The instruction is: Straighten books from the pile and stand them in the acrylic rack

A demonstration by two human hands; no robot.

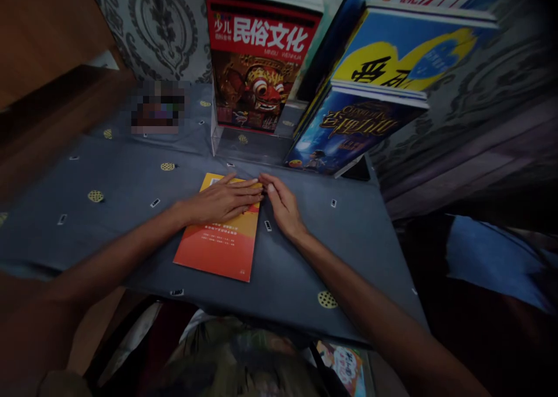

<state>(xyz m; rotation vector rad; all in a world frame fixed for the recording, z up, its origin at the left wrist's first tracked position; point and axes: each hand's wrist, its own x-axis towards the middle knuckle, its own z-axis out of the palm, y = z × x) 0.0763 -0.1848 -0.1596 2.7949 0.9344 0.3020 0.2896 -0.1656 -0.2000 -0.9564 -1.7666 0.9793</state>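
An orange and yellow booklet [220,243] lies flat on the grey patterned tablecloth [131,182] in front of me. My left hand [224,199] rests palm down on the booklet's upper half, fingers stretched out flat and pointing right. My right hand [281,205] lies on the cloth just right of the booklet. Its fingertips touch the booklet's upper right edge, close to the left hand's fingertips. Whether those fingers pinch the edge or merely touch it cannot be made out.
A red book with a mask picture [257,65] stands upright in a clear holder [244,144] at the back. Blue and yellow books [392,54] lean to its right. The table's near edge runs below my arms. A colourful item [344,365] lies below.
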